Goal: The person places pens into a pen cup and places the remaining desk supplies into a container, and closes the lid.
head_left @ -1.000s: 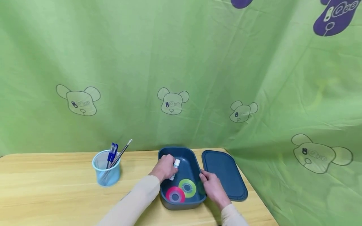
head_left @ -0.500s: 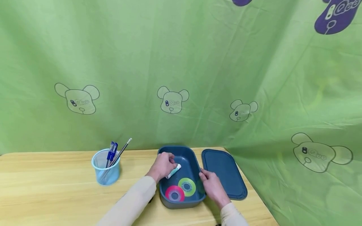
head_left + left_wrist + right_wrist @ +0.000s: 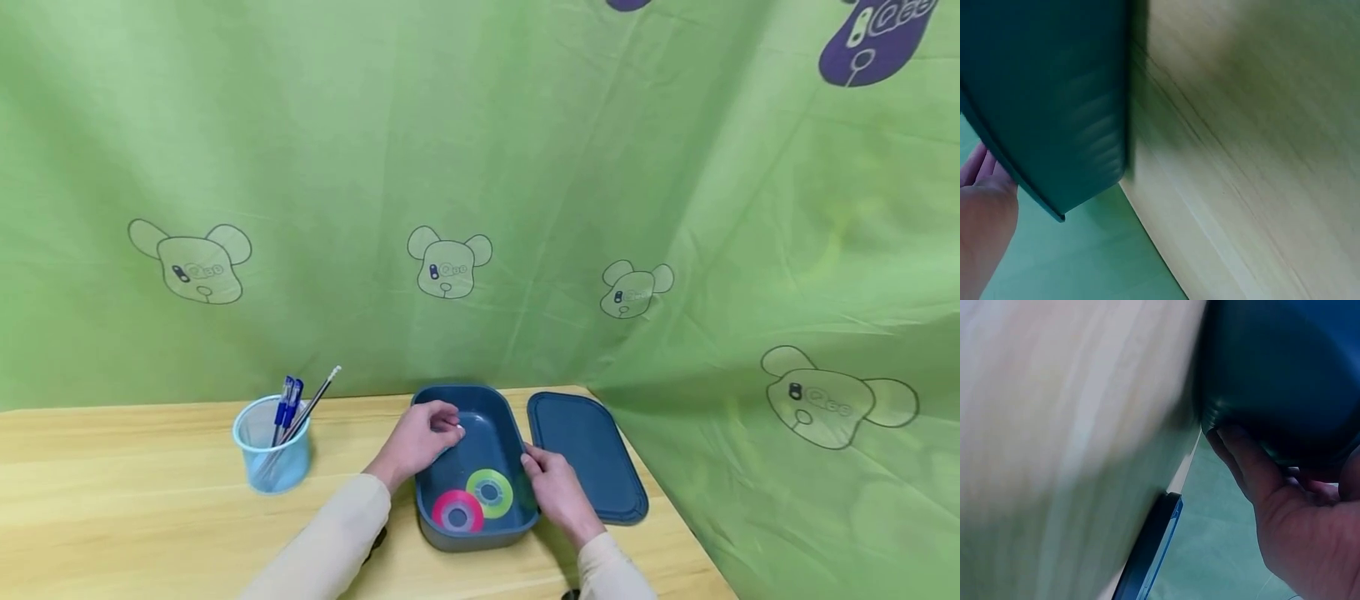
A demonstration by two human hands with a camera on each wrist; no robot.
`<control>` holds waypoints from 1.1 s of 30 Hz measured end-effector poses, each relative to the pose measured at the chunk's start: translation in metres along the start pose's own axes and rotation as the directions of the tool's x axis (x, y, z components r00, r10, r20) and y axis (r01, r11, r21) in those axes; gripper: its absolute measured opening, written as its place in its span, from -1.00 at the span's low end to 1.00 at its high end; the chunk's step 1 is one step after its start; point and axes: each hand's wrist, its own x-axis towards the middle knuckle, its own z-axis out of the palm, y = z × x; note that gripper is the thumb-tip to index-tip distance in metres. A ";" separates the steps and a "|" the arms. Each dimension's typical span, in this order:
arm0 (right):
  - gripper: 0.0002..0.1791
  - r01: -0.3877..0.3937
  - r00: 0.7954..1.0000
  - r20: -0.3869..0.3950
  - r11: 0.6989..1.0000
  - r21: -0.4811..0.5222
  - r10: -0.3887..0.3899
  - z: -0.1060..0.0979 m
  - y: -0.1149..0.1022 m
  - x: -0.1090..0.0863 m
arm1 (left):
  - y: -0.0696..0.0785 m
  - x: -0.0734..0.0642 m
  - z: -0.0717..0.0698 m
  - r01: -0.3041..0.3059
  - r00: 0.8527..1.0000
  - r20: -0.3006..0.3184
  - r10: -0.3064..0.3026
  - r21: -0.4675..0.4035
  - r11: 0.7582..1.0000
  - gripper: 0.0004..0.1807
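A dark blue storage box (image 3: pixel 480 543) sits uncovered on the table in the head view. Over its left rim reaches my left hand (image 3: pixel 418 437), thumb and fingers bent toward each other. A small white end of the glue stick (image 3: pixel 460 431) peeks out at the fingertips; the rest of it is hidden. My right hand (image 3: pixel 557 490) grips the box's right wall, thumb at the rim and fingers along the outside, as the right wrist view also shows. At the near end of the box lie a pink tape roll (image 3: pixel 442 505) and a green tape roll (image 3: pixel 506 492).
The blue lid (image 3: pixel 588 458) lies flat just right of the box. To the left stands a light blue mesh pen cup (image 3: pixel 277 471) holding blue pens (image 3: pixel 283 408) and a pencil (image 3: pixel 322 390). A green curtain (image 3: pixel 337 167) hangs behind the wooden table (image 3: pixel 135 500).
My left hand has drawn back left toward the box's rim, and the glue stick, earlier plainly seen at its fingers, is now mostly hidden. My right hand keeps its grip on the box.
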 end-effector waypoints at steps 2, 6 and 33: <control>-0.59 -0.001 1.000 0.004 1.000 0.006 0.001 0.000 0.000 0.000 | 0.001 -0.001 -0.003 -0.002 1.000 -0.001 0.002 -0.008 1.000 -0.66; -0.58 -0.004 1.000 0.009 1.000 0.015 0.004 0.000 -0.001 0.000 | 0.006 -0.003 -0.009 -0.001 1.000 -0.023 0.001 -0.001 1.000 -0.69; -0.60 0.010 1.000 0.025 1.000 0.006 -0.010 -0.004 -0.002 0.000 | 0.009 -0.044 -0.005 0.041 0.972 -0.221 -0.078 -0.169 0.985 -0.62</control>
